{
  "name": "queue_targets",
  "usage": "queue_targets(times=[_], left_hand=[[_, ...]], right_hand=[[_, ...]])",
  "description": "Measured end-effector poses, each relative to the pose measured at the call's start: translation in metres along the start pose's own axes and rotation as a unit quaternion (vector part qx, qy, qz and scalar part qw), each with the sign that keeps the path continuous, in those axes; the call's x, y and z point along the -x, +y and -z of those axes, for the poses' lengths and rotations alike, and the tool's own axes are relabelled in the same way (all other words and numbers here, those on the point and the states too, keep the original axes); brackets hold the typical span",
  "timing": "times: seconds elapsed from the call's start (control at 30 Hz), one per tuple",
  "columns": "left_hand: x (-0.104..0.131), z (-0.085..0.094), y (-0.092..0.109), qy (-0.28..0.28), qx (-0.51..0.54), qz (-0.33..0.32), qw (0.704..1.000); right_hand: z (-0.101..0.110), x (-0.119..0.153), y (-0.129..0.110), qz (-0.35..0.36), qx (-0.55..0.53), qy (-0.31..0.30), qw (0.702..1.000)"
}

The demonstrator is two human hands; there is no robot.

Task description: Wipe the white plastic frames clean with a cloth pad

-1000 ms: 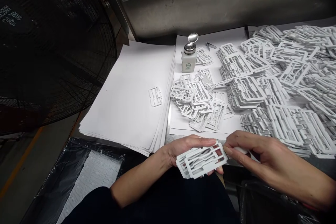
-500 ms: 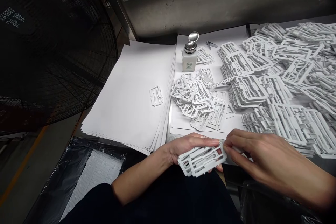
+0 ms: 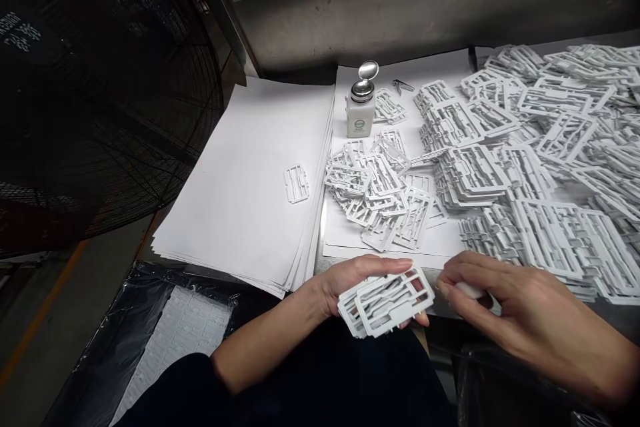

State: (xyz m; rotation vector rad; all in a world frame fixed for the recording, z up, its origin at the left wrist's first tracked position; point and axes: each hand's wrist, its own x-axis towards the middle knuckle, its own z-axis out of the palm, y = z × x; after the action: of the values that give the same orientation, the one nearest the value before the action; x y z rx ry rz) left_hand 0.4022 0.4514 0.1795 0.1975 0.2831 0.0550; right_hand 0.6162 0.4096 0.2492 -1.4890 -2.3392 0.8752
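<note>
Several white plastic frames point(image 3: 387, 303) with thin bars lie overlapped in my left hand point(image 3: 350, 277), its thumb along their upper edge and fingertips showing beneath. Just right of them is my right hand point(image 3: 505, 300), its thumb and index finger pinched and a small white item point(image 3: 471, 290) partly showing inside the curled fingers. Beyond my hands, a loose pile of similar frames point(image 3: 383, 177) rests on white paper. One single frame point(image 3: 297, 183) sits on the paper stack point(image 3: 240, 173) at the left.
A white bottle point(image 3: 361, 110) with its metal lid raised stands behind the loose pile, near a nail clipper point(image 3: 403, 86). Stacks of frames point(image 3: 550, 233) cover the right side. A large fan point(image 3: 100, 80) is at left, above a black-lined container point(image 3: 115, 320).
My right hand has moved slightly right, away from the held frames, and its fingertips no longer touch them. The frames in my left hand have shifted a little.
</note>
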Motion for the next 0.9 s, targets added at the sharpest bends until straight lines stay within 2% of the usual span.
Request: queue_targets(times=[0.23, 0.43, 0.67, 0.9], left_hand=[[-0.002, 0.003, -0.001, -0.016, 0.021, 0.009, 1.0], [-0.002, -0.003, -0.001, -0.002, -0.014, -0.008, 1.0], [0.001, -0.009, 0.001, 0.023, -0.044, -0.006, 0.999], [0.0, -0.017, 0.003, 0.076, -0.061, -0.027, 0.995]], right_hand=[[-0.004, 0.007, 0.004, -0.034, -0.047, 0.05, 0.997], [-0.001, -0.004, -0.005, -0.026, -0.079, 0.004, 0.997], [0.002, -0.005, -0.006, 0.003, 0.035, -0.027, 0.999], [-0.003, -0.009, -0.011, 0.047, 0.193, 0.004, 0.98]])
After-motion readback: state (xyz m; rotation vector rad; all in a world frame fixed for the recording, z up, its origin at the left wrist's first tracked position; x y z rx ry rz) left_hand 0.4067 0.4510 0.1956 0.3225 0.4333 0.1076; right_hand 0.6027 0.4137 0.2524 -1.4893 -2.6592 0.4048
